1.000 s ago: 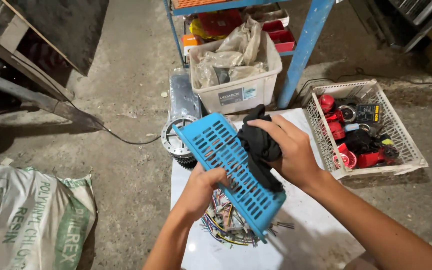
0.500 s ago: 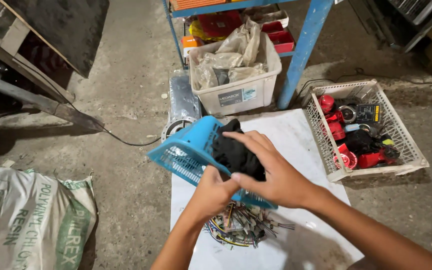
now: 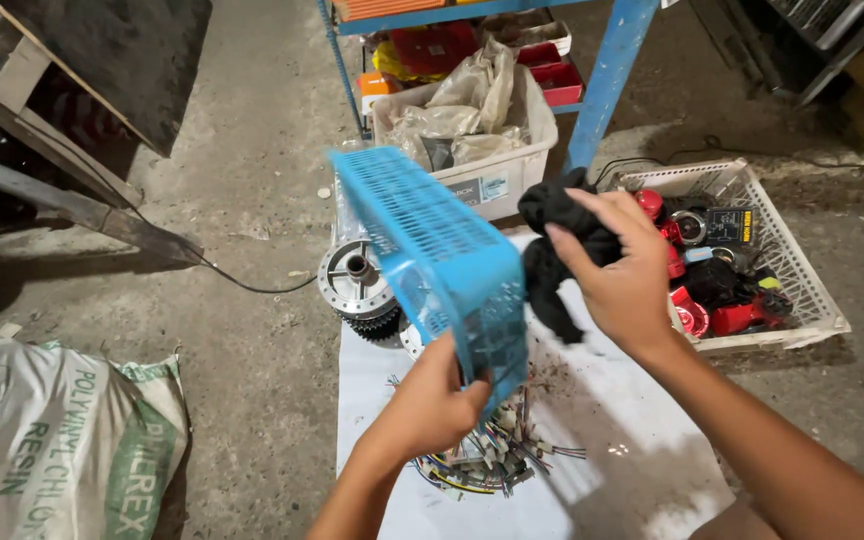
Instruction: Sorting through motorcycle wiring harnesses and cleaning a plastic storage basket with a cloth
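Head view. My left hand (image 3: 430, 400) grips the blue basket (image 3: 432, 250) by its lower end, fingers curled tight around the rim. The basket is tipped up off the sheet, its slatted bottom toward me and its far end raised toward the shelf.

My right hand (image 3: 624, 275) is clamped on a black rag (image 3: 552, 260) — fingers wrapped over the top of it, a loose end hanging down. The rag sits just right of the basket, near its edge; I cannot tell whether the two touch.

Below both hands lies a white sheet (image 3: 612, 470) spread on the concrete floor (image 3: 242, 230). On it, right under the basket's low end, is a tangle of coloured wires (image 3: 492, 455) with small connectors. Some dark grit speckles the sheet beside them.

At the sheet's upper left corner — a round metal hub (image 3: 352, 280) with a gear beneath it, partly hidden by the basket.

To the right, a white mesh crate (image 3: 802, 290) holds red and black parts. Behind the basket, a white tub (image 3: 512, 175) stuffed with crumpled plastic bags stands at the foot of a blue shelf frame (image 3: 607, 80); red bins sit on the low shelf behind it.

Lower left: a white woven sack (image 3: 52, 450) with green print. Upper left: wooden planks (image 3: 62, 190) leaning, and a thin black cable (image 3: 252, 285) running across the floor toward the hub.
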